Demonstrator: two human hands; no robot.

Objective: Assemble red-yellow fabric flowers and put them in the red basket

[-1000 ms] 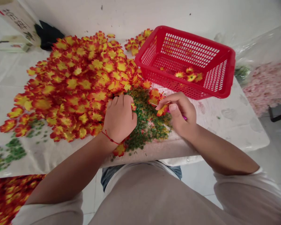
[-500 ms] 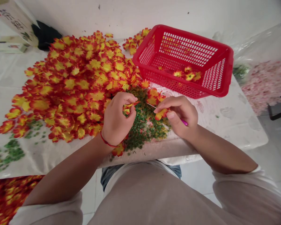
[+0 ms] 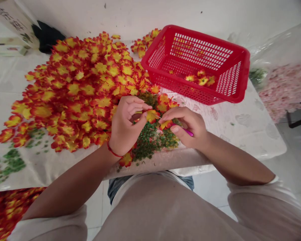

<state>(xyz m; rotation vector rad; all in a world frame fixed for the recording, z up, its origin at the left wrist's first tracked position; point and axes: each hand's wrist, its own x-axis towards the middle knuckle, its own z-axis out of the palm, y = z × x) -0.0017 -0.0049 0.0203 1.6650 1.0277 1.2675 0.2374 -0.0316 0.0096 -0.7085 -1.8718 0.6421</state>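
The table (image 3: 251, 134) holds a red basket (image 3: 180, 83) beside fabric flowers (image 3: 72, 100).

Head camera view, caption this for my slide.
Left hand pinches an artificial red-and-yellow flower while the right hand holds a pink-handled pin, beside a red plastic basket.

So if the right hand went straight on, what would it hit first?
Likely the yellow-and-red artificial flower pinched in the left hand, at the tip of the pin in the right hand; depth is unclear.
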